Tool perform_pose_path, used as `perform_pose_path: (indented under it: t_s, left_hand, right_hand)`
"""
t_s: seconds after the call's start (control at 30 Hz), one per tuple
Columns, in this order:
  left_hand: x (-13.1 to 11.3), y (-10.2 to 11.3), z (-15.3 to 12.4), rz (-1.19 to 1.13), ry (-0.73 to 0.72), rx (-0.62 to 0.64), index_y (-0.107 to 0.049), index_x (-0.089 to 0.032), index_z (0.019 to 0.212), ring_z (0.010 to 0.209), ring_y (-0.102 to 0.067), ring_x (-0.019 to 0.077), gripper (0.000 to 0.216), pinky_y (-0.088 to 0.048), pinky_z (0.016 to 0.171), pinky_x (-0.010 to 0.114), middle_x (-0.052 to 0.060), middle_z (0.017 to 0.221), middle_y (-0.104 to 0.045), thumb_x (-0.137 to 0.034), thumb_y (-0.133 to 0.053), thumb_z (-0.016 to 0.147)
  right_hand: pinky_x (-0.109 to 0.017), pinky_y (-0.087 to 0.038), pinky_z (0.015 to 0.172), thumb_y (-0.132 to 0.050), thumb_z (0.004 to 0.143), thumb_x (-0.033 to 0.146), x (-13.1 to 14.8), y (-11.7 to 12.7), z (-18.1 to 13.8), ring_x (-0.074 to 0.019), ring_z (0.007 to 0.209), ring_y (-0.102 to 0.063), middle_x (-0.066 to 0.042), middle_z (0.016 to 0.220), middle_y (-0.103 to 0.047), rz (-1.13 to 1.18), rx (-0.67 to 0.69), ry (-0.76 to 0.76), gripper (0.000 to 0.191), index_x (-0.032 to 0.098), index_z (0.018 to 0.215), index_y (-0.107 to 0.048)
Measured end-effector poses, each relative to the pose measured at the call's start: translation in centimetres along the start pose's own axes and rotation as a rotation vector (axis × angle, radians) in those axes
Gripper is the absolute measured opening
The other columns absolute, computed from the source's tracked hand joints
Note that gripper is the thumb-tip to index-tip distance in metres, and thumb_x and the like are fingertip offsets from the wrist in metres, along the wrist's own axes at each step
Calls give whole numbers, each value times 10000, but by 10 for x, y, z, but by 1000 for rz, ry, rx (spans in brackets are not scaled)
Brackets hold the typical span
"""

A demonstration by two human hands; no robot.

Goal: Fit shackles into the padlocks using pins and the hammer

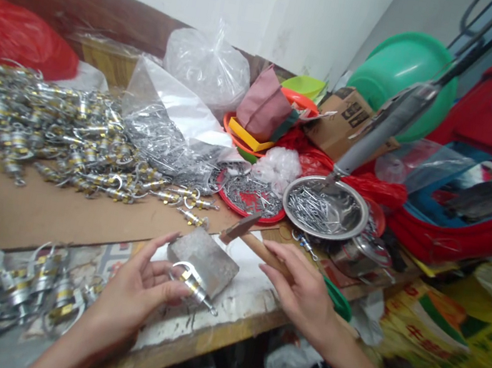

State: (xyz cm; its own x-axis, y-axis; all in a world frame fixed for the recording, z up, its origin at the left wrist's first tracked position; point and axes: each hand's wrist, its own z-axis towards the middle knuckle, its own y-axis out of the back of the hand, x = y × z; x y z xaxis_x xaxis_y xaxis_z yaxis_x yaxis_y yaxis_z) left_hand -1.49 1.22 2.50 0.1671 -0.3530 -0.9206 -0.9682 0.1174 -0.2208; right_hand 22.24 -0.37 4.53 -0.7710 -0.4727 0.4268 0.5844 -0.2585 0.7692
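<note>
My left hand (147,284) pinches a small metal fitting (191,281) with a pale curved arm, a brass-coloured part and a thin silver shaft. The fitting is over the near edge of a grey metal block (209,257); whether it touches the block I cannot tell. My right hand (301,286) is closed round the wooden handle of a hammer (258,246). Its head is raised at the block's far right corner, apart from the fitting. More fittings (94,151) of the same kind are heaped on the brown board at the left, and others (26,282) lie nearer me.
A steel bowl (354,219) with metal pins and a red plate (252,204) of small parts stand behind the hammer. A grey power screwdriver (387,126) hangs over the bowl. Plastic bags (207,66) and a green basin (412,74) are farther back. The bench edge (197,353) runs close to me.
</note>
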Motion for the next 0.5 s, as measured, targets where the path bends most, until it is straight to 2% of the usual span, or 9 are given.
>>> perform_pose_path:
  t_s: [0.07, 0.1, 0.17, 0.23, 0.37, 0.5]
  left_hand:
    - [1, 0, 0, 12, -6, -10, -331, -178, 1275, 605, -647, 171, 844, -501, 571, 268, -10, 673, -676, -215, -755, 546]
    - [1, 0, 1, 11, -10, -17, -329, -179, 1276, 610, -651, 175, 846, -502, 576, 271, -7, 672, -681, -215, -755, 546]
    - [1, 0, 0, 3, -11, -22, -325, -171, 1279, 603, -653, 176, 853, -501, 573, 269, -5, 661, -689, -211, -756, 544]
    - [0, 0, 0, -7, -2, -27, -318, -157, 1284, 581, -648, 170, 870, -498, 561, 261, -8, 641, -690, -204, -760, 537]
    - [-3, -3, 0, -10, 9, -20, -280, -149, 1305, 588, -649, 160, 910, -503, 568, 250, -9, 643, -692, -184, -766, 536]
    - [-4, -6, 0, 9, 6, -16, -311, -152, 1291, 600, -656, 155, 863, -508, 572, 235, -9, 656, -695, -206, -761, 556]
  right_hand:
    - [-286, -475, 793, -487, 826, 92, 14, 4, 2, -168, 958, -573, -57, 1063, -602, 56, -75, 142, 423, 240, 1222, -468]
    - [-275, -478, 780, -471, 819, 57, 20, 4, 2, -160, 952, -575, -54, 1065, -604, 57, -63, 200, 473, 246, 1252, -446]
    - [-259, -490, 714, -432, 804, 17, 26, 2, -1, -155, 895, -592, -54, 1027, -620, 9, 56, 259, 521, 232, 1278, -428]
    - [-265, -494, 660, -403, 790, 15, 28, -1, -5, -165, 837, -601, -60, 981, -634, -73, 176, 258, 518, 209, 1268, -450]
    - [-276, -487, 672, -397, 792, 23, 32, -4, -10, -172, 834, -595, -71, 978, -636, -96, 80, 235, 500, 200, 1253, -473]
    - [-261, -492, 654, -407, 838, 80, 25, -8, -13, -153, 772, -605, -52, 933, -646, -23, 204, 109, 455, 239, 1259, -470]
